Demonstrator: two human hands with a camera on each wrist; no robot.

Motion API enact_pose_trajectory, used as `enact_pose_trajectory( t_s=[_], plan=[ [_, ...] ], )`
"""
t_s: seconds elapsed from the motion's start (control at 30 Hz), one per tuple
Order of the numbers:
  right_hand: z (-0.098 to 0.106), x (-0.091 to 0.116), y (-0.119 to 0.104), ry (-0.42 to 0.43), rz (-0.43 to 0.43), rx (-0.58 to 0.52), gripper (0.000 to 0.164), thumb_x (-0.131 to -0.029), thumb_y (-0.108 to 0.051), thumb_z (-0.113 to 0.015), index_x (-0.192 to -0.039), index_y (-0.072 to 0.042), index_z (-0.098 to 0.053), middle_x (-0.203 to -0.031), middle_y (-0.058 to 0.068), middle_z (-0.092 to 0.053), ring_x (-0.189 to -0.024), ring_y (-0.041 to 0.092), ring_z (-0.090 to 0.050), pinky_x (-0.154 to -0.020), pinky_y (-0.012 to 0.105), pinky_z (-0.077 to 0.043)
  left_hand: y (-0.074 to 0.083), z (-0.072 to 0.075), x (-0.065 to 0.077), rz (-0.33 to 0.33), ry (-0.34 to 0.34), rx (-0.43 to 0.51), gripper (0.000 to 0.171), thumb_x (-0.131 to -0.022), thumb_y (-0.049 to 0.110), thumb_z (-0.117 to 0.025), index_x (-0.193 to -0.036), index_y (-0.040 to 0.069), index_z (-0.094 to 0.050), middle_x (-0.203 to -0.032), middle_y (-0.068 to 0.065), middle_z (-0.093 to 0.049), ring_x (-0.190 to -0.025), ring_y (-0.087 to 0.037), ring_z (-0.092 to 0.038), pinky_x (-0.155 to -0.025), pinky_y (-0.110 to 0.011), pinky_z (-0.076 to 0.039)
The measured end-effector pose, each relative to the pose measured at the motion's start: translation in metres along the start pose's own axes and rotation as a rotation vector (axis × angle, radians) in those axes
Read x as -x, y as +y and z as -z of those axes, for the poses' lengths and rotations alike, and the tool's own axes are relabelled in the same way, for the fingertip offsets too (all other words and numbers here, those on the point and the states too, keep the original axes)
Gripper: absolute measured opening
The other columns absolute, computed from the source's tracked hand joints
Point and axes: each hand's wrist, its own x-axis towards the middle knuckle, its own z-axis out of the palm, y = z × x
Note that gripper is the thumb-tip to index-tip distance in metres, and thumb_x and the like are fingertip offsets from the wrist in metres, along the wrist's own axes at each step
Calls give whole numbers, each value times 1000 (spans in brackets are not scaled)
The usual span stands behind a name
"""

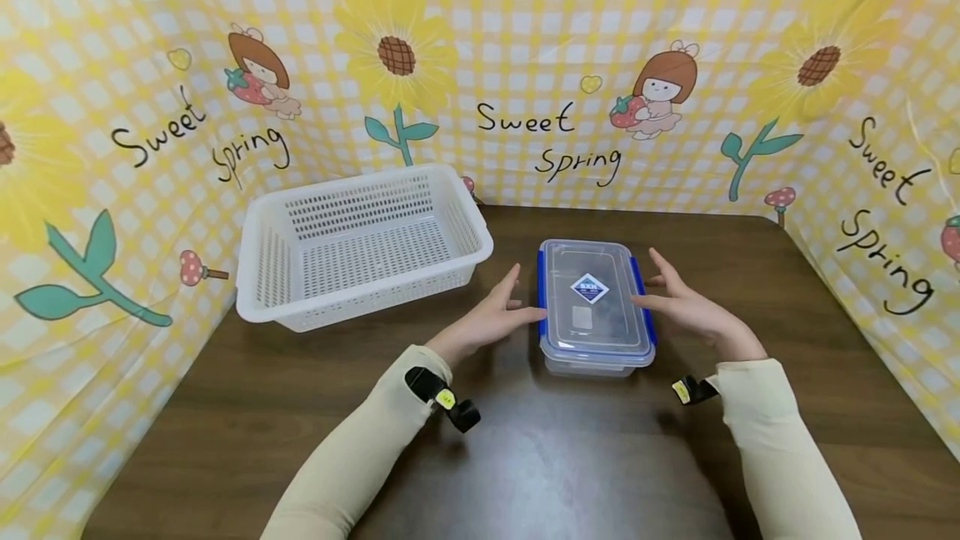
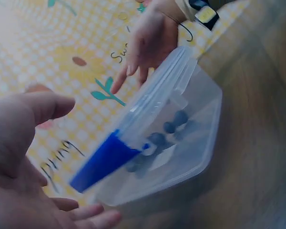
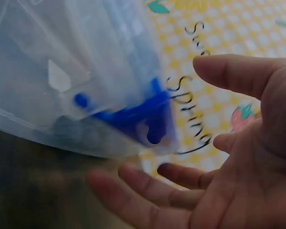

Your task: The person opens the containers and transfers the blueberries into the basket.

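A clear plastic food container (image 1: 597,332) with a lid and blue side latches (image 1: 542,273) sits on the table, a diamond-shaped label on its lid. On its left is my left hand (image 1: 491,322), fingers spread, thumb pointing at the latch. My right hand (image 1: 693,311) is at the other side, fingers relaxed and apart. Both wrist views show a gap between each hand and the container. Through the wall in the left wrist view, several dark, round things (image 2: 169,127) show inside, too blurred to identify. The blue latch (image 3: 148,119) looks folded outward in the right wrist view.
A white perforated plastic basket (image 1: 300,311) stands at the back left, beyond my left hand. The brown wooden table (image 1: 360,440) is bordered at the back and sides by a yellow checked cloth (image 1: 510,40) with printed flowers.
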Motion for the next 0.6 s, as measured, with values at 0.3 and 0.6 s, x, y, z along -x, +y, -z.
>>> enact_pose_trajectory(
  t_s=[0.3, 0.6],
  plan=[
    [2, -7, 20, -66, -54, -207, 89, -99, -7, -50, -157, -14, 17, -138, 35, -22, -113, 43, -49, -77, 60, -57, -13, -18, -19, 36, 45, 495, 82, -95, 2, -64, -160, 12, -15, -154, -26, -30, -121, -42, -55, -91, -49, -56],
    [7, -7, 24, -112, -29, -288, 86, -98, 1, -47, -158, -10, 13, -137, 33, -30, -93, 24, -65, -67, 44, -62, -18, -18, -23, 64, 43, 524, 85, -91, -6, -66, -160, 16, -21, -150, -21, -38, -118, -39, -57, -89, -52, -57]
  ],
)
